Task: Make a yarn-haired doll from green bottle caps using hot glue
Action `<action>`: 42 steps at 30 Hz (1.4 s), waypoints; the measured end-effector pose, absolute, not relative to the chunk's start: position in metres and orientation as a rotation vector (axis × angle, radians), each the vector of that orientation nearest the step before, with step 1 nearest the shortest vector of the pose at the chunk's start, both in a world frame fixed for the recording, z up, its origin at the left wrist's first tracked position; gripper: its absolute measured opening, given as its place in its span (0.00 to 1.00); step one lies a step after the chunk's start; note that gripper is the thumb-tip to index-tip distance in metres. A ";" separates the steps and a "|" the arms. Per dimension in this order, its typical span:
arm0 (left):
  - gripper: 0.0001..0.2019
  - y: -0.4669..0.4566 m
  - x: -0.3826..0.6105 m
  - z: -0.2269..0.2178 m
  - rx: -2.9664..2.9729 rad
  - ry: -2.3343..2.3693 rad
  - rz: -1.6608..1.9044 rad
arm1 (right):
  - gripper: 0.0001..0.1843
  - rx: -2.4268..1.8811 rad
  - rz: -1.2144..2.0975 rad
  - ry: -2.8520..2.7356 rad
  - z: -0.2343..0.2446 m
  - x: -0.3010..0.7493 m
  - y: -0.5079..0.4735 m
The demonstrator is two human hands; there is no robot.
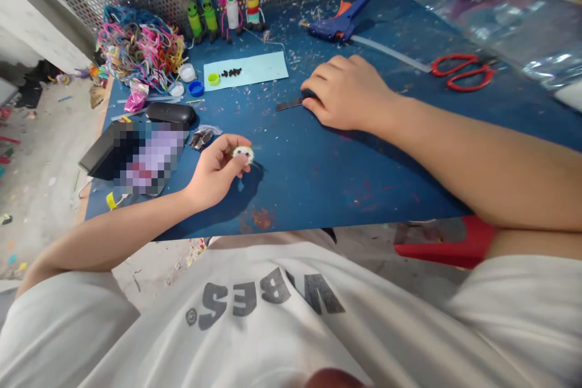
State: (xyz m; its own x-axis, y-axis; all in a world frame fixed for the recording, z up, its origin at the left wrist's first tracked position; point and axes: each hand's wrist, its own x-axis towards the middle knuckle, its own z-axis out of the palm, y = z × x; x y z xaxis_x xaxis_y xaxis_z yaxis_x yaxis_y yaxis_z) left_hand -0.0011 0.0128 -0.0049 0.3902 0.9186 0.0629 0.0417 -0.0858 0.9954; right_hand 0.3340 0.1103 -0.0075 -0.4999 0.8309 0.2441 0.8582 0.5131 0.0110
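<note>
Pinched between the thumb and fingers of my left hand is a small round cap with a white face, dark eye-like spots and a yellow-green rim. I hold it above the near part of the blue table. My right hand rests farther forward, its fingers curled over the dark handle of a knife whose flat blade points left. Most of that handle is hidden under the fingers. Ahead, a pale blue card carries a yellow-green cap and a row of small dark bits.
Yarn dolls stand along the perforated metal panel, beside a yarn heap. A blue glue gun and red scissors lie beyond my right arm. Left are a black case, a blue cap and a small bag.
</note>
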 end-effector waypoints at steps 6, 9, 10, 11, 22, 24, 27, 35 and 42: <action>0.18 0.022 0.000 -0.014 1.363 0.923 1.061 | 0.21 -1.580 -0.174 -2.707 0.000 0.339 0.122; 0.21 0.022 -0.001 -0.016 1.403 0.880 1.076 | 0.27 -1.712 -0.233 -2.660 0.003 0.331 0.119; 0.22 0.021 -0.001 -0.016 1.428 0.864 1.080 | 0.28 -1.749 -0.216 -2.620 0.002 0.330 0.119; 0.23 0.021 -0.001 -0.016 1.453 0.847 1.085 | 0.27 -1.770 -0.186 -2.579 0.002 0.330 0.119; 0.23 -0.002 0.003 -0.009 1.590 0.713 1.226 | 0.13 -0.915 0.263 -2.734 -0.012 0.324 0.098; 0.23 -0.007 0.003 -0.007 1.628 0.671 1.211 | 0.14 -0.778 0.347 -2.775 -0.009 0.313 0.082; 0.25 -0.010 0.003 -0.005 1.646 0.696 1.185 | 0.13 -0.804 0.328 -2.749 -0.010 0.305 0.073; 0.25 0.004 0.003 -0.006 1.500 0.768 1.113 | 0.17 -1.325 0.122 -2.275 -0.027 0.321 0.118; 0.32 0.019 0.004 -0.015 1.395 0.888 1.156 | 0.28 -0.935 1.146 -1.847 0.000 0.284 0.050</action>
